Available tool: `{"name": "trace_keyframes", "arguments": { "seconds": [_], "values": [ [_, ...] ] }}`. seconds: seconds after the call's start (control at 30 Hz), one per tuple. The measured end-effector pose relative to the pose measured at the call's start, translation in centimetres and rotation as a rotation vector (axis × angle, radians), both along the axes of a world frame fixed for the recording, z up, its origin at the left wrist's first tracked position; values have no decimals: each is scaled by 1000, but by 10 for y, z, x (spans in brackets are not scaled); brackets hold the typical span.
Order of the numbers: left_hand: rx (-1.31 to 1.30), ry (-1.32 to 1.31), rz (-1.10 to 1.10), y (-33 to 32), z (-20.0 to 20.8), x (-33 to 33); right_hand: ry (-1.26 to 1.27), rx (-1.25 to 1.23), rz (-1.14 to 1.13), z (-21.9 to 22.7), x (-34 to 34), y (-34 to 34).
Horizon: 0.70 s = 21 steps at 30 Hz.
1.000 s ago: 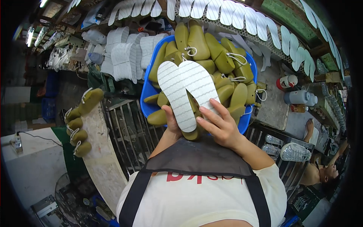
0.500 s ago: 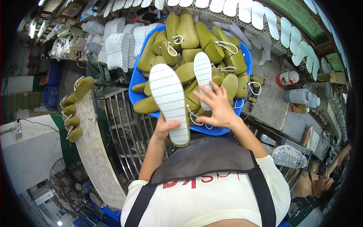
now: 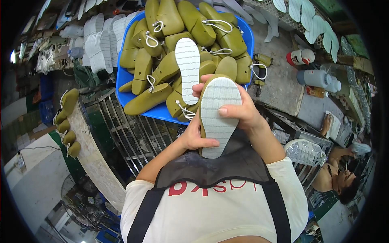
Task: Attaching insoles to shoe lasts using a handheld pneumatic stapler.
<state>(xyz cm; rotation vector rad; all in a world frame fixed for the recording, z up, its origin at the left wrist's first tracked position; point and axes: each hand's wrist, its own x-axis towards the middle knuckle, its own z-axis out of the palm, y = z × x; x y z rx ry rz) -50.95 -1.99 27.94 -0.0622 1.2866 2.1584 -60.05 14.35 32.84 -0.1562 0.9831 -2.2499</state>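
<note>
My left hand (image 3: 195,135) and my right hand (image 3: 246,112) both grip an olive-green shoe last (image 3: 202,117), turned sole up. A white insole (image 3: 219,95) with grey cross lines covers its sole. My left hand wraps the narrower near end, thumb on the insole. At the wider far end, my right thumb presses on the insole while the fingers go round the far side. Just beyond lies a loose white insole (image 3: 187,67) on a heap of olive shoe lasts (image 3: 167,18) with white cord loops, in a blue tub (image 3: 250,44).
Several lasts (image 3: 70,101) stand along a pale board (image 3: 91,137) at left. Stacked white insoles (image 3: 98,50) lie at far left. Plastic jugs (image 3: 314,78), a cordless tool (image 3: 261,71) and a glittery shoe (image 3: 304,152) are at right, with another person (image 3: 329,178) beyond.
My right hand has come back from the loose insole over the tub and now grips the last too. The last has shifted right and tilted, its wide end foreshortened. The view has shifted.
</note>
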Motion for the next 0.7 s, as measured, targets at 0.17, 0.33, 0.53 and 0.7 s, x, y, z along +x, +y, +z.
{"name": "trace_keyframes", "arguments": {
  "seconds": [0.17,0.33,0.53,0.7],
  "values": [
    [-48,77,-107,4,5,-9,43,-20,-46,1,9,6],
    [-145,166,-223,0,-5,-7,37,-77,-70,-5,14,13],
    [-79,100,-123,8,-7,-10,-35,-2,-74,-16,15,14],
    [-69,-20,-44,-9,-17,11,-120,-94,-821,-109,-26,81]
  ]
}}
